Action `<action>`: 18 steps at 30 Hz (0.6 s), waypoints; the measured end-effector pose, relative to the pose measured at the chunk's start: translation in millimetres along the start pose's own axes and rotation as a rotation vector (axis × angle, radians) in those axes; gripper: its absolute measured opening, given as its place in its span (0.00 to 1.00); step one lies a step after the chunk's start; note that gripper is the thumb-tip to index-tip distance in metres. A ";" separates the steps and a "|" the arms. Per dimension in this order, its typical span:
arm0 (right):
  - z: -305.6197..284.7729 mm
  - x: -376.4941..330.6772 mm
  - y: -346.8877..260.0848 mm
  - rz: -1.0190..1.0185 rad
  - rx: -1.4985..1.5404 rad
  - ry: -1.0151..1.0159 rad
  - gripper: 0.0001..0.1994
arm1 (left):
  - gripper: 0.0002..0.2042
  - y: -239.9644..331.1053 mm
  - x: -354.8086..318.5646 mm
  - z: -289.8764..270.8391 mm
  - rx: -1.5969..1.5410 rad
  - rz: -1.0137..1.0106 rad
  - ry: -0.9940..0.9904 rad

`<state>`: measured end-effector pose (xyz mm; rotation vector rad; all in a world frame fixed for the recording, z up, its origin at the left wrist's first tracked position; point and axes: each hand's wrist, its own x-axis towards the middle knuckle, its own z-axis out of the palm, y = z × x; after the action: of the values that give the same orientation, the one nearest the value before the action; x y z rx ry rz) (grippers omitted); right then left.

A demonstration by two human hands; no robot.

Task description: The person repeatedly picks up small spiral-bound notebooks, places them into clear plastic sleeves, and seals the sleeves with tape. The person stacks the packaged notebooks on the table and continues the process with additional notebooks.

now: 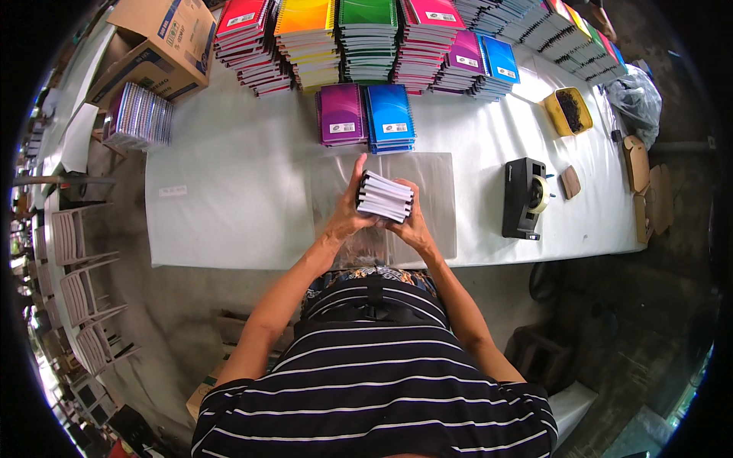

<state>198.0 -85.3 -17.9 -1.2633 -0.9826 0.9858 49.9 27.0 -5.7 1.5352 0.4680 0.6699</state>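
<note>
Between my two hands is a small stack of spiral notebooks (385, 196), held up on edge so that the white page edges and dark bindings face me. My left hand (349, 217) grips its left side, the thumb or a finger pointing up along it. On the right side, my right hand (414, 222) is wrapped round the stack. Below them a clear plastic sheet (429, 206) lies on the table. Just beyond it are two short piles, purple notebooks (341, 114) and blue notebooks (390, 116).
Tall piles of red (243, 19), yellow (305, 17), green (367, 15) and other notebooks line the table's far side. A cardboard box (164, 57) and upright notebooks (141, 114) stand far left. To the right are a black tape dispenser (519, 200), a wooden block (570, 182) and a yellow tub (557, 116).
</note>
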 end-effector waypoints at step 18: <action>-15.0 5.8 -12.8 -0.074 -0.208 -0.066 0.42 | 0.45 12.1 -25.9 12.6 0.237 -0.081 0.080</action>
<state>214.6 -84.7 -5.7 -1.3622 -1.1993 0.8902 37.7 -0.4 3.0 1.7062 0.6858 0.6318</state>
